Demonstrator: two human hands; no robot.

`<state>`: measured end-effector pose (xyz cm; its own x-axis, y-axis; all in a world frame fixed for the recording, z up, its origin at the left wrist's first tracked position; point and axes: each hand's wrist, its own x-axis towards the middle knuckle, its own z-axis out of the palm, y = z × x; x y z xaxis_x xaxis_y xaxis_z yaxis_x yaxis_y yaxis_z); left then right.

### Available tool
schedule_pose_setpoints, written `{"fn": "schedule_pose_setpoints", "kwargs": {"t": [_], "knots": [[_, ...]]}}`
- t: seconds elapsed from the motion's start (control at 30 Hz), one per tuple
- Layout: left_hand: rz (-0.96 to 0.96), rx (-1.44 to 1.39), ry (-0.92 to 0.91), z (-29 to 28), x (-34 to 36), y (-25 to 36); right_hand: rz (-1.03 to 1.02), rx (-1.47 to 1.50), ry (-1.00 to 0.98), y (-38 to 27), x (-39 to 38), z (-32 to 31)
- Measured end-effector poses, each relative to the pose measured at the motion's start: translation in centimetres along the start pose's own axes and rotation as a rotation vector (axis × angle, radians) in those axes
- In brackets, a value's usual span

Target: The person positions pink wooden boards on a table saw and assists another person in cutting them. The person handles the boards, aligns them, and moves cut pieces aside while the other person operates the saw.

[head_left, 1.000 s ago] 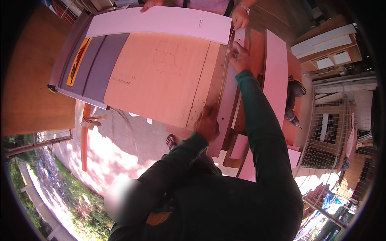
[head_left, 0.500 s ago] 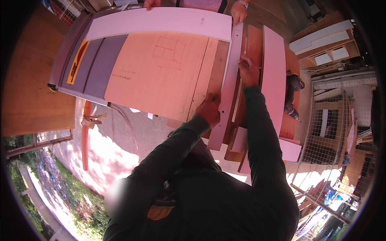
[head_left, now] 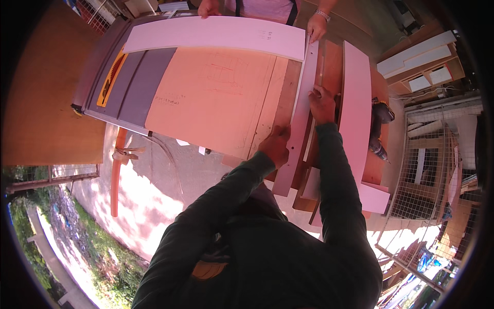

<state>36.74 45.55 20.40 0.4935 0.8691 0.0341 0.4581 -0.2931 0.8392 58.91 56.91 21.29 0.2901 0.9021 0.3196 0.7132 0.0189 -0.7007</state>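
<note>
My left hand (head_left: 275, 146) is closed on the left edge of a long narrow white strip (head_left: 293, 164) with dark holes, beside a tan board (head_left: 206, 103) with red pencilled lines. My right hand (head_left: 323, 107), higher up, has its fingers curled onto the right edge of the same strip. Another person's hands (head_left: 316, 27) are at the far side, one at the strip's top end and one on a white board (head_left: 216, 36) lying crosswise. A second white board (head_left: 354, 92) lies to the right of my right hand.
A grey table saw (head_left: 131, 87) with a yellow blade insert stands at the left. A cordless drill (head_left: 381, 116) lies at the right, near stacked offcuts (head_left: 419, 62) and a wire-mesh panel (head_left: 419, 180). An orange post (head_left: 116, 190) stands below the saw.
My right hand has moved from near the strip's upper end down toward its middle, its fingers now more curled. My left hand stays on the strip. The whole view has shifted slightly.
</note>
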Motion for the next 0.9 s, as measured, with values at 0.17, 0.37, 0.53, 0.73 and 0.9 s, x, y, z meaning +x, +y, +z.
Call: {"fn": "schedule_pose_setpoints", "kwargs": {"t": [0.17, 0.37, 0.53, 0.73, 0.9], "knots": [[-0.082, -0.014, -0.058, -0.9, -0.5, 1.0, 0.004, -0.056, -0.054, 0.6, -1.4, -0.4], [0.016, 0.085, -0.026, 2.5, -0.3, -3.5, -0.076, -0.108, -0.044, 0.6, -1.7, -0.2], [-0.043, 0.053, -0.056, 0.3, 0.0, -0.2, -0.065, -0.086, 0.030, 0.1, -2.0, -1.2], [0.001, -0.037, 0.042, -0.5, -0.9, 1.2, -0.105, -0.020, 0.033, 0.0, -3.6, -2.4], [0.098, -0.222, 0.126, -0.4, -1.8, -0.5, -0.002, -0.030, -0.068, -2.2, -6.0, -2.2]]}}
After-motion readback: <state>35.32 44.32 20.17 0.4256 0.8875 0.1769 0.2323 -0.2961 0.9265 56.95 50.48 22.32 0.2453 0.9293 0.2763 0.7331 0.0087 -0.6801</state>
